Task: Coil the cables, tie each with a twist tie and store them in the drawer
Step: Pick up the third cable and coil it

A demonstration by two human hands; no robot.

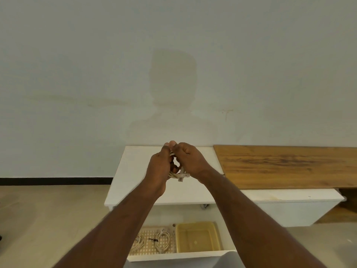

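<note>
Both hands are raised together above the white cabinet top (135, 171). My left hand (159, 167) grips a coiled white cable (178, 176), whose loops and plug ends hang out below the fingers. My right hand (190, 159) pinches at the top of the same coil, fingers curled; whether a twist tie is there I cannot tell. Below, the open white drawer (173, 257) holds a perforated beige tray (146, 234) with tied white cable coils (163, 241) lying in it.
A yellow plastic tub (197, 238) sits in the drawer to the right of the tray. A wooden board (289, 165) lies on a low white unit (289, 207) at the right. A pale wall rises behind; tan floor spreads at the left.
</note>
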